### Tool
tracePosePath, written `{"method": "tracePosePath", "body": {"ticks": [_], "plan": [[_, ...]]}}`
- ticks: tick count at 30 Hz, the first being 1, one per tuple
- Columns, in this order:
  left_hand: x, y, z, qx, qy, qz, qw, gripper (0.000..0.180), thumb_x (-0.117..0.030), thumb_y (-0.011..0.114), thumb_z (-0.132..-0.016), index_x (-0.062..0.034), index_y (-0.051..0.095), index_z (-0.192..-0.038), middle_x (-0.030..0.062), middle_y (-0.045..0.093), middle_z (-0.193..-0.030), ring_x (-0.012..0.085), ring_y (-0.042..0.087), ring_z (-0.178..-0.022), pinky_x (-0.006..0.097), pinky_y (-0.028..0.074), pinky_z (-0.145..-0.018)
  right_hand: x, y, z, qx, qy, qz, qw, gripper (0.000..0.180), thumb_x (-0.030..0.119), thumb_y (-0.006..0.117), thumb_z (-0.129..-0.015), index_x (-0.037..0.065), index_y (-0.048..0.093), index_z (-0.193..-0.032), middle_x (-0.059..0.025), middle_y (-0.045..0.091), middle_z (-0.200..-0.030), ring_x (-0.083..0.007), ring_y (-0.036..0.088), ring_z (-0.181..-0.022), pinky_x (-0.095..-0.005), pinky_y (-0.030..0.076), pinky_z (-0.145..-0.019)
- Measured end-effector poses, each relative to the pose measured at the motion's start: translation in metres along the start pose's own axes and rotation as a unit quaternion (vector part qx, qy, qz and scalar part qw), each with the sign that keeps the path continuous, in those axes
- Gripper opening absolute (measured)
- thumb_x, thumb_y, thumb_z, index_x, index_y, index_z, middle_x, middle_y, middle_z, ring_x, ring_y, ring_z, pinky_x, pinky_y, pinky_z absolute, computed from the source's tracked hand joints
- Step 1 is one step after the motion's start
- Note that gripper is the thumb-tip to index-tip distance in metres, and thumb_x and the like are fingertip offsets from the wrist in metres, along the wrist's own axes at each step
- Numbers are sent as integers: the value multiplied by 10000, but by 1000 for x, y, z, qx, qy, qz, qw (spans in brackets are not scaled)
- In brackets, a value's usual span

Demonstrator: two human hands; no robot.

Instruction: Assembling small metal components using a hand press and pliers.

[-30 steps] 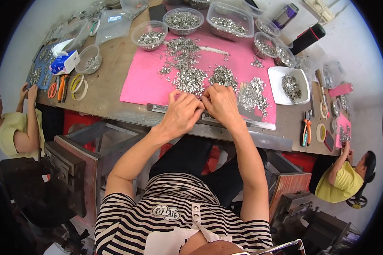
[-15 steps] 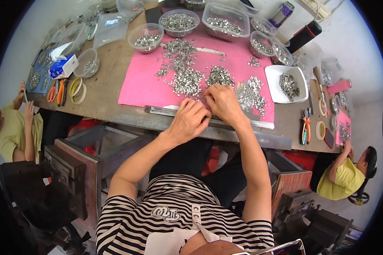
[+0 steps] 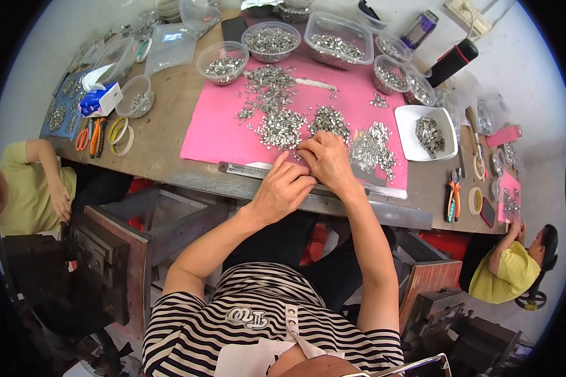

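Both hands meet at the near edge of a pink mat (image 3: 210,135), over a metal strip (image 3: 248,171) along the bench front. My left hand (image 3: 284,188) is closed, fingers bent together; whatever it pinches is too small to make out. Touching the mat beside it, my right hand (image 3: 328,164) has thumb and fingertips pressed together, their contents also hidden. Just beyond the fingers lie a heap of small shiny metal pieces (image 3: 281,129) and a darker heap (image 3: 329,122). To the right of my right hand spreads a pile of thin silvery pieces (image 3: 370,151).
Plastic tubs of metal pieces, such as a round tub (image 3: 270,43), line the far side. At right are a white dish (image 3: 404,141) and pliers (image 3: 453,195). Tape rolls (image 3: 118,134) and a tissue pack (image 3: 99,100) sit left. Two people in yellow (image 3: 25,188) work at either side.
My view has shifted slightly, so the bench sits a little lower. My hands remain together at the mat's edge. The person at left has lowered an arm from the bench.
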State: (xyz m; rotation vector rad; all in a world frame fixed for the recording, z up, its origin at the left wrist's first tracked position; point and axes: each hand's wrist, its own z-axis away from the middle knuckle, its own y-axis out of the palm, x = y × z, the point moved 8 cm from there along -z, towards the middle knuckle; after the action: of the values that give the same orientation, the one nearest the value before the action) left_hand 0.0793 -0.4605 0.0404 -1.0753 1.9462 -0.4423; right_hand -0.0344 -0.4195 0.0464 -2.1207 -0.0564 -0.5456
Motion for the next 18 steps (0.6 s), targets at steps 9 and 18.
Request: {"method": "tracePosePath", "body": {"ticks": [9,18], "plan": [[51,-32,-18,-12,-75,-103,992,95,-149,729,-871,-156,728,-966,-4,598,-862,208,561,-914,474,331,-979,1,-3,8,0,-19,56,998,109,64,730,-821,76,647,-890,-70,553,-829,-261,560,-829,-390,394,-772],[61,-22,-20,23,-77,-93,992,60,-189,743,-864,-181,755,-922,-5,593,-858,198,556,-921,457,315,-971,6,-34,52,19,52,-90,994,142,-30,696,-792,34,608,-883,-75,595,-876,-266,583,-835,-382,434,-753]]}}
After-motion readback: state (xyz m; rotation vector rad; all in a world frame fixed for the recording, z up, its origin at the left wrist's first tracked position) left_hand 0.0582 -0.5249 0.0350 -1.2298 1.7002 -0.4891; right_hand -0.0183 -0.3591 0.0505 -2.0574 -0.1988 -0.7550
